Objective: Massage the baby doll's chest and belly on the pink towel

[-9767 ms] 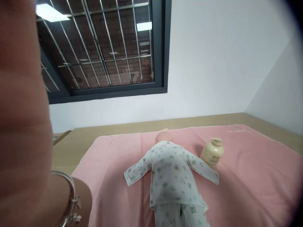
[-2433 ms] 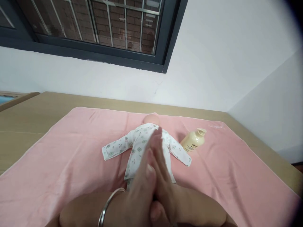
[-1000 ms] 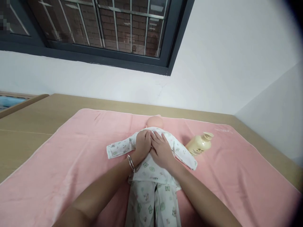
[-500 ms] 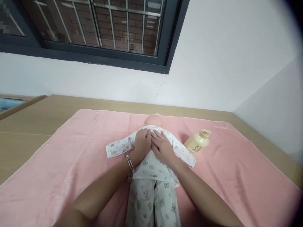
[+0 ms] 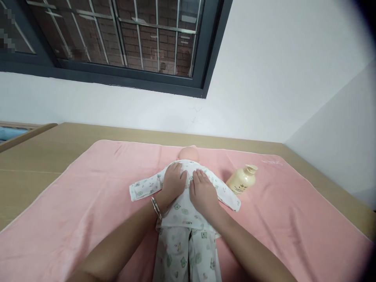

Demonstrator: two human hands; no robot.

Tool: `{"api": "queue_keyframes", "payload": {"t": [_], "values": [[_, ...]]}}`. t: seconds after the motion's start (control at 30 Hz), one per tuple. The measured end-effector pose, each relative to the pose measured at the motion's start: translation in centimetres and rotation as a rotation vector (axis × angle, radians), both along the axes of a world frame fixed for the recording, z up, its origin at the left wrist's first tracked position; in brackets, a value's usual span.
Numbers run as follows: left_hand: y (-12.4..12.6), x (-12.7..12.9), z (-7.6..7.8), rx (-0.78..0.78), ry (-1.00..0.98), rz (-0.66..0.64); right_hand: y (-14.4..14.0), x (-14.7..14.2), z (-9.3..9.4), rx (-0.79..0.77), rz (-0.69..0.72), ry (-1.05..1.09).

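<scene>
A baby doll (image 5: 182,211) lies along the middle of the pink blanket, dressed in a white printed top and trousers. Its round bare head (image 5: 188,154) points toward the wall, and its sleeves spread to both sides. My left hand (image 5: 175,181), with a bangle at the wrist, rests flat on the left of the doll's upper body. On the right side of the upper body lies my right hand (image 5: 203,192), fingers stretched out. A small gap of cloth shows between the two hands. The doll's face is not visible.
A cream pump bottle (image 5: 242,180) stands beside the doll's right-hand sleeve. The pink blanket (image 5: 96,188) covers much of the wooden surface (image 5: 38,156). A white wall and a dark-framed window (image 5: 132,83) rise behind. Something blue (image 5: 11,133) shows at the far left.
My hands have moved apart: they met at the centre of the doll's upper body, and now lie on either side of it. The view has shifted slightly.
</scene>
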State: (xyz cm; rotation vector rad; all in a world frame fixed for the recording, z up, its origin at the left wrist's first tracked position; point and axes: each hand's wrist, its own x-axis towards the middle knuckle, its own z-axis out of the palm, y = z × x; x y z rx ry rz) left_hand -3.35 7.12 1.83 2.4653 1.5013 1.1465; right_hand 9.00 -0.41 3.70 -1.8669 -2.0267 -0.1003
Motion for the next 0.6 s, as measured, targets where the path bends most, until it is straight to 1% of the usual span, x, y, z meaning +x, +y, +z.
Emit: {"api": "queue_keyframes", "payload": {"t": [0.07, 0.13, 0.3, 0.37, 0.47, 0.53, 0.6], "values": [[0.3, -0.1, 0.0, 0.011, 0.030, 0.001, -0.3, -0.2, 0.1, 0.003, 0.016, -0.001], [0.0, 0.0, 0.1, 0.043, 0.066, 0.008, 0.3, 0.2, 0.1, -0.011, 0.023, 0.033], [-2.3, 0.6, 0.8, 0.085, 0.168, 0.063, 3.4, 2.7, 0.3, -0.081, 0.078, 0.124], [-3.1, 0.8, 1.1, 0.084, 0.195, 0.074, 4.0, 3.2, 0.4, -0.107, 0.076, 0.128], [-3.4, 0.7, 1.7, 0.052, 0.182, 0.088, 3.4, 2.5, 0.5, -0.091, 0.039, 0.080], [-2.9, 0.5, 2.0, 0.006, 0.170, 0.096, 2.3, 1.3, 0.5, -0.061, 0.001, 0.031], [-2.0, 0.2, 2.0, -0.018, 0.168, 0.082, 1.1, 0.2, 0.4, -0.035, -0.015, -0.007]]}}
